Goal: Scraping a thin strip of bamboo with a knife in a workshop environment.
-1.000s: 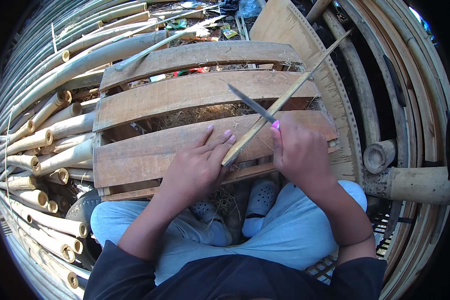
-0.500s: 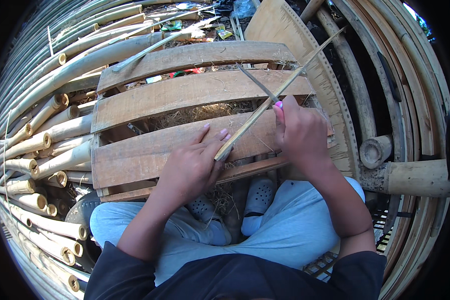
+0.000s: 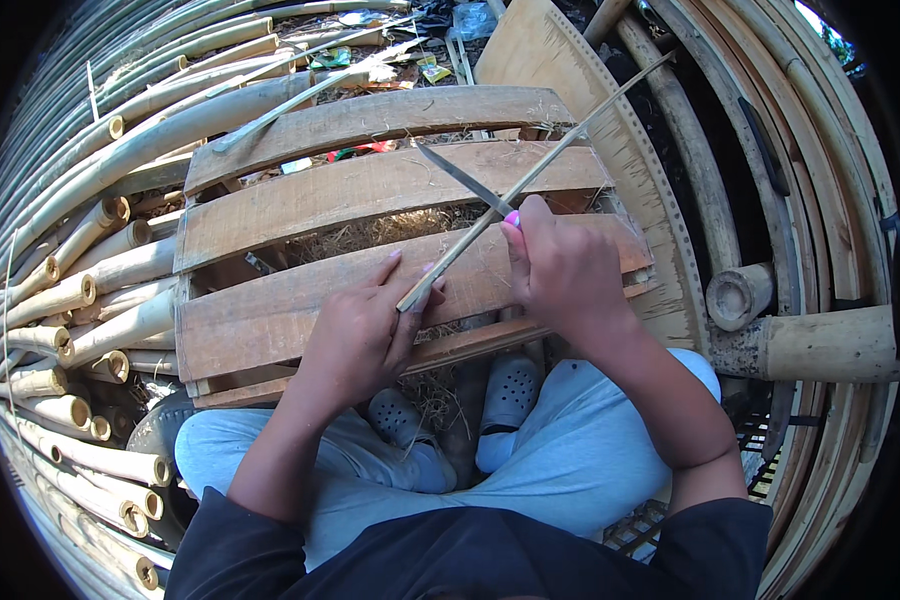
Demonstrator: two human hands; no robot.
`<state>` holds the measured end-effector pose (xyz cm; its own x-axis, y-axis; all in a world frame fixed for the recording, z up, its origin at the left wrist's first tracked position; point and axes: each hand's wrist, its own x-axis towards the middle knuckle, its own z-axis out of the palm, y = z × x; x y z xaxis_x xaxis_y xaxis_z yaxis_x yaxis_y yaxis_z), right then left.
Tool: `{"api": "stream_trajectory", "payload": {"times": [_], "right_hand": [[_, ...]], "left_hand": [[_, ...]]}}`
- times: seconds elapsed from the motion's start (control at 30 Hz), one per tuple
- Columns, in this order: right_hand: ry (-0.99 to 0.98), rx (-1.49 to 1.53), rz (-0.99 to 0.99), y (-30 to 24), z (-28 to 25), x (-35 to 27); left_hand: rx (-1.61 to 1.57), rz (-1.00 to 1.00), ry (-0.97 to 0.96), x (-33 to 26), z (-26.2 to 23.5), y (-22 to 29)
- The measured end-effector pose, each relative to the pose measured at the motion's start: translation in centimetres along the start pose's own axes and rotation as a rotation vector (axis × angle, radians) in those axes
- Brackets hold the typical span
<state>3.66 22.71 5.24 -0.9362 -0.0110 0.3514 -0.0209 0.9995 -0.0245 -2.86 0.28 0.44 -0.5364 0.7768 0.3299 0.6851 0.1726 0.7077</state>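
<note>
A long thin bamboo strip [image 3: 560,147] slants from my left hand up to the far right, above a slatted wooden bench [image 3: 260,325]. Close to the strip's near end, my left hand [image 3: 365,325] grips it between thumb and fingers, low over the front slat. In my right hand [image 3: 570,260] is a knife [image 3: 458,178], its pinkish handle mostly hidden by the fist. The narrow blade points up and left and crosses the strip, meeting it just ahead of my knuckles.
Bamboo poles [image 3: 140,265] are stacked along the left side. A curved plywood sheet [image 3: 540,50] leans beyond the bench's right end, with thick bamboo pieces [image 3: 830,345] and long slats at the far right. A pale split strip [image 3: 310,92] rests across the bench's far left corner.
My right hand and the knife have moved left and toward me along the strip. The strip's near end, with my left hand, has shifted slightly left.
</note>
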Motion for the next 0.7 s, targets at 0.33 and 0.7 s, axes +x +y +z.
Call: {"api": "stream_trajectory", "payload": {"times": [0.33, 0.7], "right_hand": [[-0.071, 0.087, -0.128, -0.7, -1.1, -0.2], [0.009, 0.154, -0.096, 0.3, -0.6, 0.5]], "left_hand": [[0.059, 0.009, 0.011, -0.2, 0.2, 0.1], [0.02, -0.013, 0.042, 0.0, 0.3, 0.1]]}}
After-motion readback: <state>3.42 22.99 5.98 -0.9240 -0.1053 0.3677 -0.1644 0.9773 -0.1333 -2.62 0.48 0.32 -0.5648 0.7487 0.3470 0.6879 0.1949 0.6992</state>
